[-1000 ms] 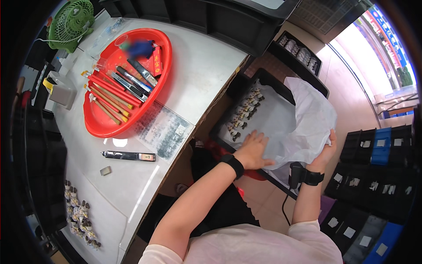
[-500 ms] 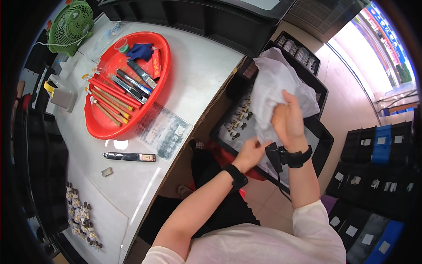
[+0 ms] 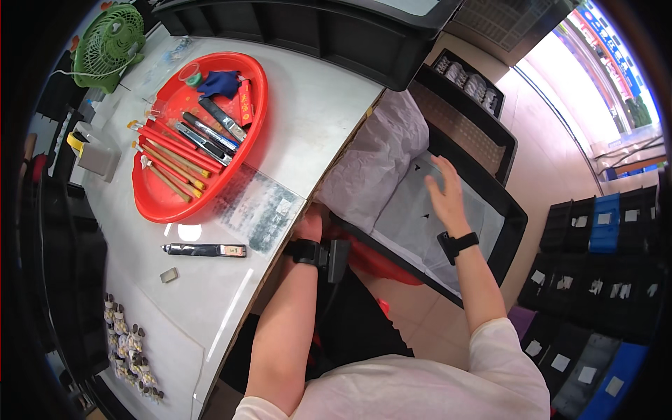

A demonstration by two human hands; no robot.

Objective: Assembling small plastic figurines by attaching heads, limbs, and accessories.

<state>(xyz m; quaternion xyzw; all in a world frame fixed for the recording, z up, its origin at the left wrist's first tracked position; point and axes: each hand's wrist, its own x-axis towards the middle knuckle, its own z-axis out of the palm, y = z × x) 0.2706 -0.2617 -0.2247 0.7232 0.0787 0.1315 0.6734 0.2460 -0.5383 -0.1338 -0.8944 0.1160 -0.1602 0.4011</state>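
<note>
A black tray (image 3: 516,222), lined with white sheeting, stands to the right of the table. Over its left part lies a crumpled, translucent white sheet (image 3: 378,150), reaching to the table edge. My left hand (image 3: 310,224) is at the sheet's near left corner, beside the table edge. Its fingers are hidden, so a grip on the sheet cannot be confirmed. Above the tray's lining hovers my right hand (image 3: 448,199), open, fingers apart and holding nothing. A few small dark bits (image 3: 425,216) dot the lining. Black bands circle both wrists.
On the table, a red basin (image 3: 262,105) holds brushes and cutter knives. Nearby lie a black cutter knife (image 3: 206,250), a small grey block (image 3: 169,275) and several small figurines (image 3: 129,346). Stacked black bins (image 3: 574,280) stand at the right.
The white sheet has moved left, covering the figurines in the tray and baring the lining at right. My left hand went left to the table edge; my right hand came off the sheet.
</note>
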